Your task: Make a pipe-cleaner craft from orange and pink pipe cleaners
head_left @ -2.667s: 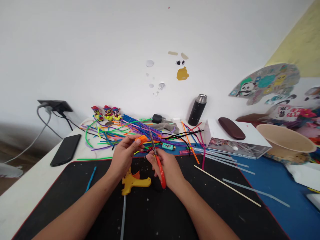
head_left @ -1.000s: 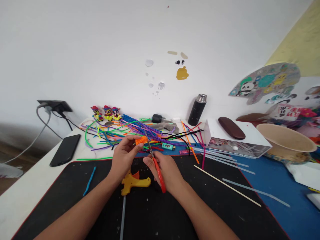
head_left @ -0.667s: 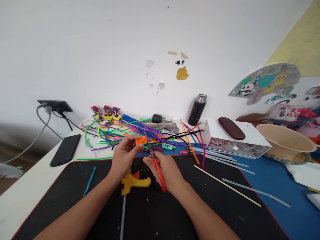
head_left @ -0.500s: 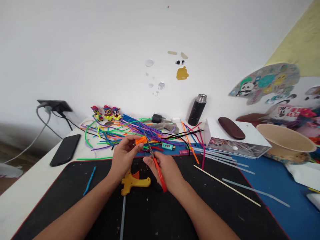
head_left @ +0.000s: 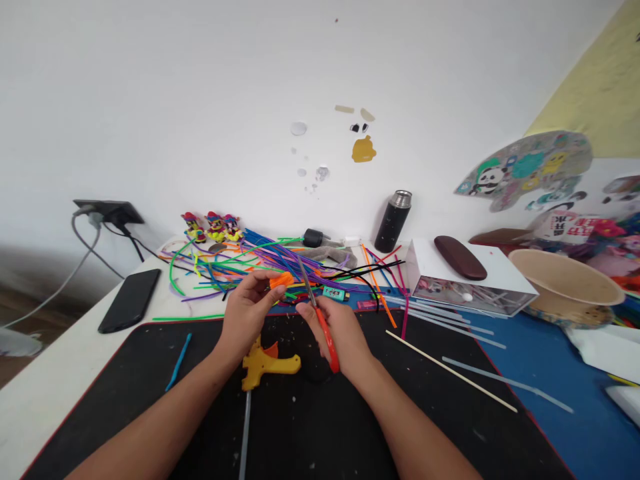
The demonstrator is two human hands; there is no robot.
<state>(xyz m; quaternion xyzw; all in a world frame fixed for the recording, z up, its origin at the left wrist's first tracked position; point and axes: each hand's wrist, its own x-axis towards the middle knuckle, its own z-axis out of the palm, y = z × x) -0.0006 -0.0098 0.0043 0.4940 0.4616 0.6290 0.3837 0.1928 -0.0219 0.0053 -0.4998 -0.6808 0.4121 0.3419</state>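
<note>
In the head view, the left hand pinches a small orange fuzzy piece between thumb and fingers, above the far edge of the black mat; its lower left part is covered by the fingertips, so its full shape cannot be made out. The right hand grips red-handled scissors, fingers curled around the handles, most of them out of sight behind the palm and thumb. The blades point up and away, just beside the orange piece, and whether they are parted is hard to tell against the tangle of coloured stems behind. Below the hands lies a yellow glue gun, its upper end partly hidden by the left wrist; the translucent stick running from it is cut off by the bottom edge. Both forearms also leave the picture there. The contents of the white box show only as a blurred jumble through its front, and the inside of the beige bowl is only partly visible.
</note>
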